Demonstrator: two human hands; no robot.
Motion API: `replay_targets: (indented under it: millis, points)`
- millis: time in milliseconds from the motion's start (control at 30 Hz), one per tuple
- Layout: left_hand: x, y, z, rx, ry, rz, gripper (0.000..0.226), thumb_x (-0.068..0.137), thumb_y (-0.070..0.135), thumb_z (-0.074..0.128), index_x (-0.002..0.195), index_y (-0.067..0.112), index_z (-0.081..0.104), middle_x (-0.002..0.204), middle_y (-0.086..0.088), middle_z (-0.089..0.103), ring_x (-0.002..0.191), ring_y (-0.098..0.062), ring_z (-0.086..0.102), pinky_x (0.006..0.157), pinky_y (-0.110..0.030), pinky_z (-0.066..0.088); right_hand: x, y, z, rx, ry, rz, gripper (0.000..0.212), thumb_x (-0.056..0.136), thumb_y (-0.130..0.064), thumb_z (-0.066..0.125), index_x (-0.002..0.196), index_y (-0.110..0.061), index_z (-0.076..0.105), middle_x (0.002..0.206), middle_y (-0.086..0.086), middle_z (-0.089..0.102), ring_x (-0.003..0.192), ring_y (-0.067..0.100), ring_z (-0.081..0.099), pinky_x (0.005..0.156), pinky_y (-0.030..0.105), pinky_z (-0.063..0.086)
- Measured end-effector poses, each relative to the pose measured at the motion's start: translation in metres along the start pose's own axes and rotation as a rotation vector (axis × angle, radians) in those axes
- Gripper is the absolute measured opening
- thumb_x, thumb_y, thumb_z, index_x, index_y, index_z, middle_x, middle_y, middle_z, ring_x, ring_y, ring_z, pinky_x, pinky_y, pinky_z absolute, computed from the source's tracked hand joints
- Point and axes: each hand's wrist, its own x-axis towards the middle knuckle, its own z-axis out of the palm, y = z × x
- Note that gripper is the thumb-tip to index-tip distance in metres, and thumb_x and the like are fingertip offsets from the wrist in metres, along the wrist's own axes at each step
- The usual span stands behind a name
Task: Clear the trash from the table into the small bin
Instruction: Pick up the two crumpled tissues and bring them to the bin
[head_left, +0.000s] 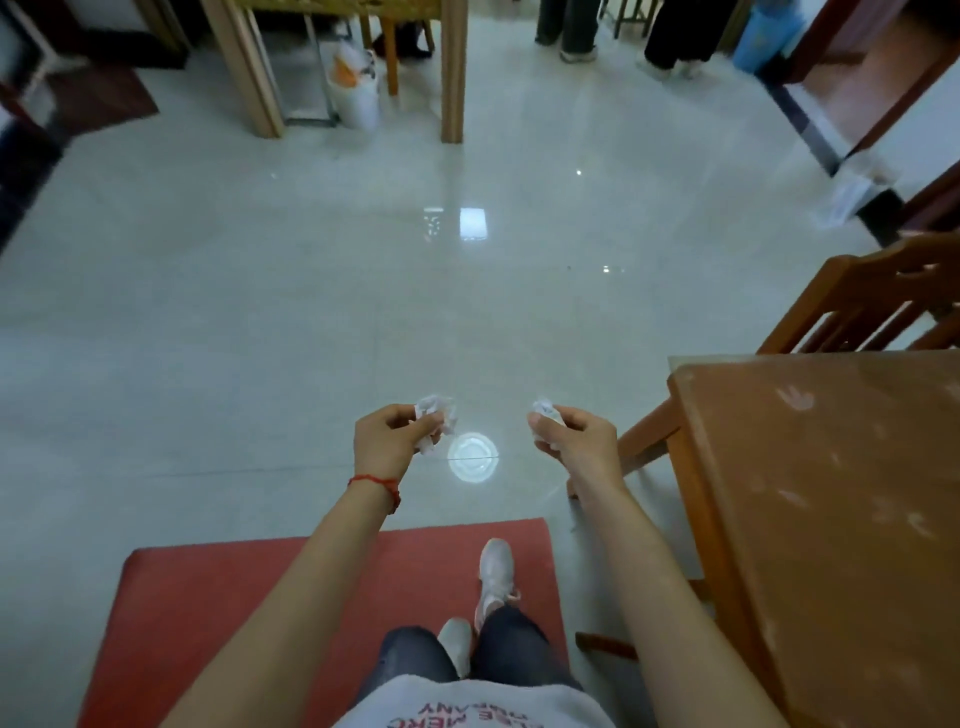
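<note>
In the head view, the left hand (387, 439) held its grip closed on a crumpled tissue (435, 418), and the right hand (571, 436) pinched a second paper wad (545, 410), likely for carrying both to the white bin (356, 93) at eleven o'clock across the floor; the tabletop (831, 493) lay at three o'clock.

Glossy pale tiled floor (311, 270) reflecting lights, red mat (234, 613), wooden chair (872, 306) at right.
</note>
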Motion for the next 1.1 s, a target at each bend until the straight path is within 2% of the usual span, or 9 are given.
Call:
replay_targets:
  millis: [100, 200, 367, 467, 700, 800, 933, 1100]
  points:
    - [0.02, 0.006, -0.004, -0.005, 0.04, 0.001, 0.01, 0.074, 0.007, 0.07, 0.075, -0.002, 0.067, 0.065, -0.014, 0.064, 0.056, -0.011, 0.062, 0.065, -0.025, 0.056, 0.02, -0.011, 0.017, -0.015, -0.043, -0.006, 0.003, 0.075, -0.002, 0.07, 0.075, -0.004, 0.068, 0.064, 0.001, 0.059, 0.057, 0.009, 0.055, 0.067, 0.023, 0.053]
    - [0.045, 0.019, -0.001, -0.021, 0.07, 0.004, 0.01, 0.074, 0.008, 0.071, 0.073, -0.002, 0.067, 0.062, -0.01, 0.065, 0.06, -0.016, 0.063, 0.069, -0.028, 0.056, 0.043, -0.028, 0.029, -0.013, -0.084, -0.026, 0.012, 0.075, -0.002, 0.07, 0.068, -0.01, 0.065, 0.069, 0.003, 0.059, 0.06, 0.011, 0.055, 0.071, 0.026, 0.054]
    - [0.091, 0.052, 0.019, -0.019, 0.08, 0.029, 0.009, 0.074, 0.007, 0.07, 0.075, -0.001, 0.067, 0.067, -0.014, 0.065, 0.065, -0.02, 0.061, 0.071, -0.031, 0.055, 0.094, -0.063, 0.04, 0.0, -0.114, -0.042, 0.004, 0.075, -0.003, 0.07, 0.076, -0.006, 0.067, 0.072, 0.004, 0.061, 0.062, 0.012, 0.057, 0.079, 0.034, 0.053]
    - [0.119, 0.072, 0.033, -0.018, 0.08, 0.031, 0.01, 0.074, 0.006, 0.07, 0.077, -0.002, 0.067, 0.07, -0.017, 0.064, 0.064, -0.021, 0.06, 0.071, -0.031, 0.054, 0.124, -0.085, 0.043, -0.003, -0.114, -0.037, 0.009, 0.075, -0.005, 0.07, 0.084, -0.003, 0.069, 0.074, 0.002, 0.063, 0.061, 0.009, 0.059, 0.08, 0.033, 0.054]
    - [0.187, 0.104, 0.056, 0.005, 0.05, 0.019, 0.003, 0.075, 0.01, 0.071, 0.074, 0.01, 0.068, 0.07, -0.009, 0.066, 0.064, -0.016, 0.061, 0.067, -0.024, 0.055, 0.189, -0.125, 0.055, 0.005, -0.086, -0.005, 0.005, 0.075, -0.005, 0.071, 0.079, -0.006, 0.069, 0.07, 0.002, 0.059, 0.06, 0.013, 0.056, 0.083, 0.038, 0.053]
    - [0.224, 0.117, 0.059, 0.02, 0.038, 0.012, 0.003, 0.075, 0.009, 0.07, 0.072, 0.01, 0.068, 0.07, -0.009, 0.067, 0.064, -0.016, 0.061, 0.068, -0.026, 0.055, 0.217, -0.14, 0.068, 0.008, -0.072, 0.006, 0.003, 0.075, -0.005, 0.07, 0.076, -0.008, 0.069, 0.07, 0.003, 0.061, 0.063, 0.014, 0.057, 0.082, 0.036, 0.053]
    - [0.289, 0.139, 0.061, 0.021, 0.007, 0.012, 0.01, 0.073, 0.006, 0.071, 0.065, 0.012, 0.068, 0.056, 0.0, 0.066, 0.058, -0.013, 0.061, 0.065, -0.026, 0.055, 0.263, -0.164, 0.099, 0.034, -0.043, 0.005, 0.005, 0.076, -0.005, 0.069, 0.075, -0.009, 0.068, 0.071, 0.002, 0.06, 0.06, 0.01, 0.058, 0.076, 0.028, 0.054]
    - [0.375, 0.18, 0.057, 0.046, -0.038, 0.042, 0.009, 0.073, 0.005, 0.071, 0.065, 0.009, 0.068, 0.054, 0.0, 0.065, 0.063, -0.02, 0.061, 0.07, -0.033, 0.055, 0.324, -0.207, 0.146, 0.069, 0.011, -0.021, 0.01, 0.077, -0.005, 0.069, 0.086, -0.002, 0.069, 0.072, 0.001, 0.061, 0.061, 0.01, 0.057, 0.068, 0.02, 0.055]
